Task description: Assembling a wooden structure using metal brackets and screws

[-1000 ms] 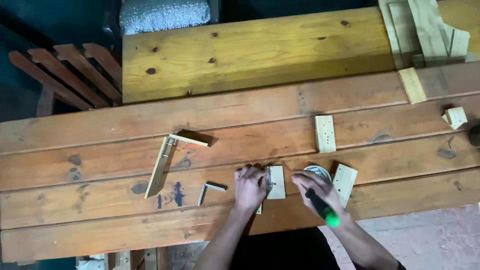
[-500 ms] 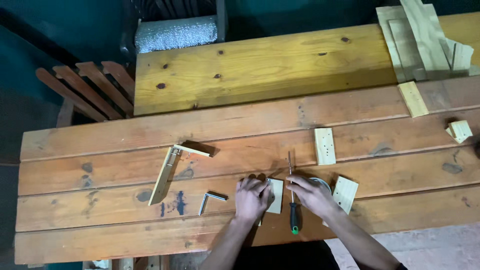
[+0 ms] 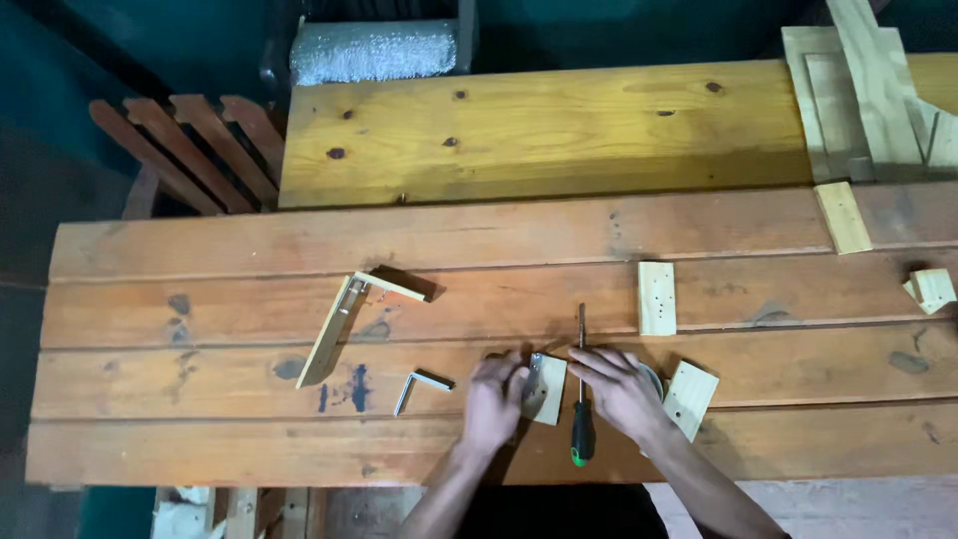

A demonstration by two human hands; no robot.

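Note:
My left hand (image 3: 494,401) rests on the reddish plank bench, its fingers curled against the left edge of a small pale wood block (image 3: 547,387) that carries a metal bracket. My right hand (image 3: 621,391) lies flat just right of that block, fingers spread, its fingertips touching the shaft of a screwdriver (image 3: 581,439). The screwdriver has a black and green handle and lies on the bench between my hands, tip pointing away from me. A round tin is mostly hidden under my right wrist.
On the bench lie an L-shaped wooden piece (image 3: 344,321), a metal angle bracket (image 3: 415,383), a drilled block (image 3: 657,297), a square block (image 3: 692,399) and a small block (image 3: 933,289). Behind are a light plank (image 3: 549,130), wooden frames (image 3: 868,90) and a slatted chair (image 3: 190,150).
My right hand held the screwdriver up a second ago; it has since laid it on the bench between my hands. The left hand has stayed at the small block.

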